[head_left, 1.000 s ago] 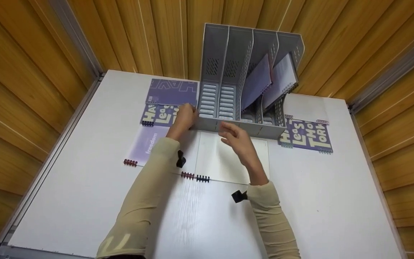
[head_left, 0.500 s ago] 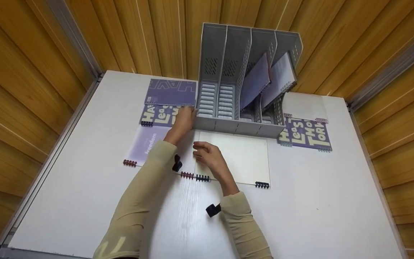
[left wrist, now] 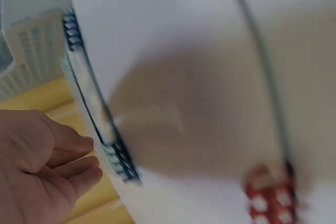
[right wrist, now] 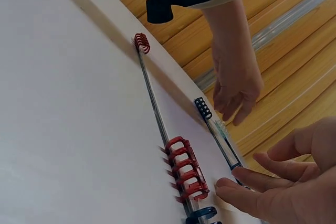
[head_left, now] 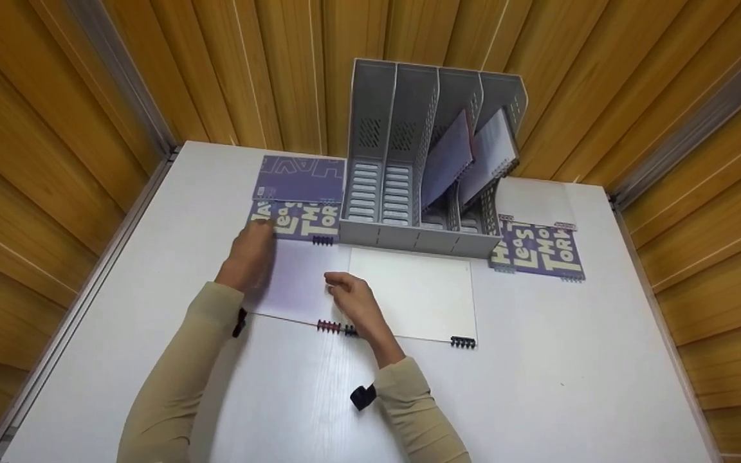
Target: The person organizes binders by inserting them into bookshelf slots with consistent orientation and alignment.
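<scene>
Filling most of the lower view, a white table (head_left: pixel 538 386) stands enclosed by wood-panelled walls (head_left: pixel 293 77), with a metal strip (head_left: pixel 116 71) running down the left corner. At its back sits a grey file rack (head_left: pixel 419 239) of four compartments; slotted floors show in the left two, while a purple notebook (head_left: pixel 446 161) leans in the third and a pale notebook (head_left: pixel 487 157) in the fourth.

Before the rack, a lilac notebook (head_left: pixel 293 283) with red rings lies beside a cream notebook (head_left: pixel 412 292). Left of the rack, a lettered notebook (head_left: pixel 305 222) meets a dark purple notebook (head_left: pixel 300 180); another lettered pad (head_left: pixel 541 249) lies on the right.

The left hand (head_left: pixel 248 254) is over the lilac notebook's left side, fingers loosely bent—whether it touches, I cannot tell. The right hand (head_left: pixel 352 296) hangs above that notebook's right side, fingers slack and parted.
</scene>
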Demonstrator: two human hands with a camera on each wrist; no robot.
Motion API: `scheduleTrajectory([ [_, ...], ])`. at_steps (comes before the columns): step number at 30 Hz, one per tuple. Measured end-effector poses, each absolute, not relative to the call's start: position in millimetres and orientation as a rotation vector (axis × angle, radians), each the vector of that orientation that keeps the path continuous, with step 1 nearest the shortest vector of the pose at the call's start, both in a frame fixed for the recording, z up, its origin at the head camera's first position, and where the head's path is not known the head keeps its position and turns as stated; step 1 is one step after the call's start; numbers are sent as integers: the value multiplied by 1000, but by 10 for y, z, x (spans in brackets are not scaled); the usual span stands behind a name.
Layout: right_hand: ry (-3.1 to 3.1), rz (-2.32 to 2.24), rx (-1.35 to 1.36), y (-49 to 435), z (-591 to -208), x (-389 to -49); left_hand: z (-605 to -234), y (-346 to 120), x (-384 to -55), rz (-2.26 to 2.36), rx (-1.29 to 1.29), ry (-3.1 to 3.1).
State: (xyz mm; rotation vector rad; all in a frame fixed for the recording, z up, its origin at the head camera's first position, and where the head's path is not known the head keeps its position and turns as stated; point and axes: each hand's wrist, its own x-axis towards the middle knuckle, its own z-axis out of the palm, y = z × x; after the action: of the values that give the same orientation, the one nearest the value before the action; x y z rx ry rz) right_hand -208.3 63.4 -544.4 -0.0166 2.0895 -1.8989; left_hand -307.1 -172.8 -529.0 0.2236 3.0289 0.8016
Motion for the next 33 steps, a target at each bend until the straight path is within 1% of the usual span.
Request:
scheduleTrajectory([
  [4, 2128, -1875, -21, 606, -5432, -2100, -5346, -1923, -3011, 562, 343, 3114],
  [11, 2161, -1848, 11, 551, -5378, -2148, -5361, -2039, -2995, 533, 372, 3067],
  [18, 2138, -1872, 32, 554, -5405, -2186, -5363, -2059, -2916, 479, 492, 3037],
  [33, 2094, -1873, 55, 561, -5382, -2211, -5299, -2031, -2773, 313, 516, 2936],
])
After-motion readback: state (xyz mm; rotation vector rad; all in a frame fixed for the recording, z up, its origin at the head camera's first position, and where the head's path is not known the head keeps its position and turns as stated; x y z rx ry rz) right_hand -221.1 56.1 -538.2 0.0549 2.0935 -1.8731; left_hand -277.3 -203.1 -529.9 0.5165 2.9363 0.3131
